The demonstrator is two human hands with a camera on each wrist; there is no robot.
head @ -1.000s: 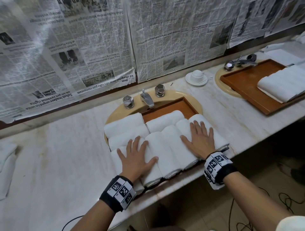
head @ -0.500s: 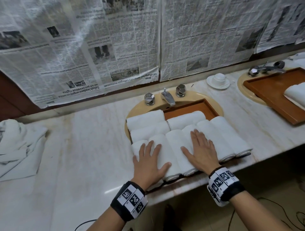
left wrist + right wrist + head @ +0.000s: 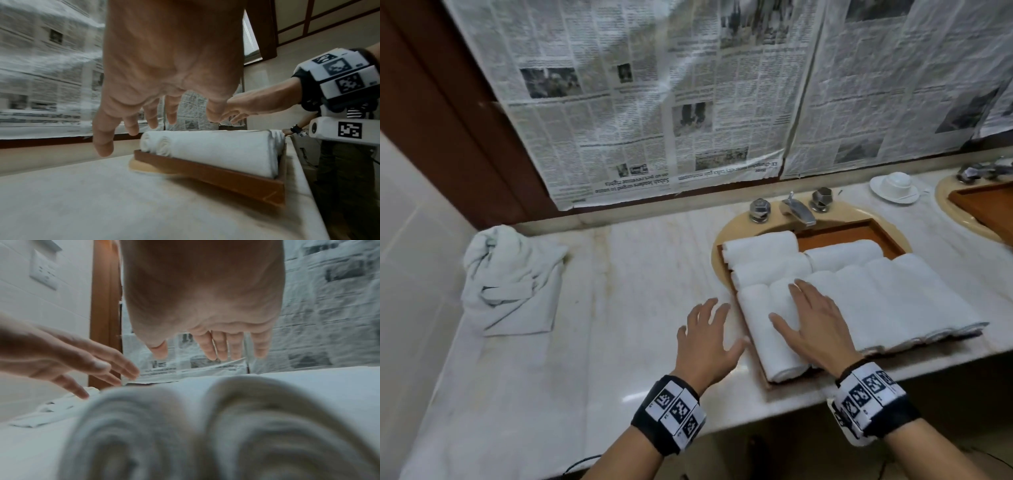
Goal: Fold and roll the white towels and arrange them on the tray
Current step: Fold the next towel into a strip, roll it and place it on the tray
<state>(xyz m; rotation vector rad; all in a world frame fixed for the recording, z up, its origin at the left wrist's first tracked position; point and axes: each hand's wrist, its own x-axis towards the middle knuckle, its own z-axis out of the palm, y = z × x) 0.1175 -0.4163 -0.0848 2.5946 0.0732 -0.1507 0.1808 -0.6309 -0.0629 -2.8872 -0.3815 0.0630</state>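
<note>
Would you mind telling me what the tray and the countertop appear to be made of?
The tray looks like wood with a smooth reddish-brown finish; no grain is clear, so laminate is possible. The countertop looks like polished marble or similar stone: pale, faintly veined, with a glossy reflection.

Your counter is pale veined marble running along the newspaper-covered wall. A crumpled heap of white towels lies near its far left corner. Right of the middle a tan oval sink is let into the top, with a chrome tap at its back edge. A wooden tray sits across that sink, its near end reaching the counter's front edge. A white cup and saucer stands by the back edge further right. A second sink shows at the right edge, bearing another wooden tray.
</note>
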